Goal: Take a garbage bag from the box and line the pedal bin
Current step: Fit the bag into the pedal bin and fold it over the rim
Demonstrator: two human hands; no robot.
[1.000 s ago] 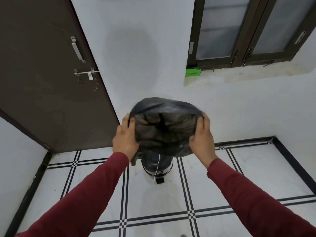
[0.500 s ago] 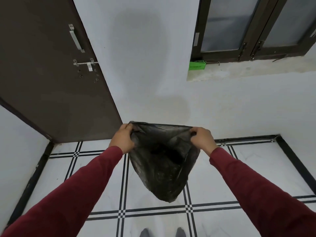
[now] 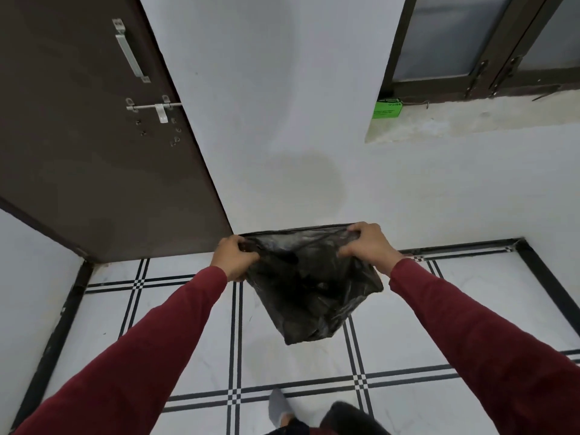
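Note:
A black garbage bag point(image 3: 310, 287) hangs in the air in front of me, its mouth stretched wide between both hands and its closed end drooping toward the floor. My left hand point(image 3: 233, 257) grips the left side of the rim. My right hand point(image 3: 365, 246) grips the right side of the rim. The green box point(image 3: 387, 108) lies on the window ledge at the upper right. The pedal bin is hidden behind the bag.
A dark brown door point(image 3: 94, 136) with a metal handle and bolt stands at the left. A white wall faces me, with a dark-framed window point(image 3: 483, 42) above the ledge. The white tiled floor point(image 3: 188, 324) has black line patterns. My foot point(image 3: 279, 406) shows at the bottom.
The bag was held high and puffed over the bin a second ago. Both hands have dropped lower with it, the bag now hangs open and covers the bin from view.

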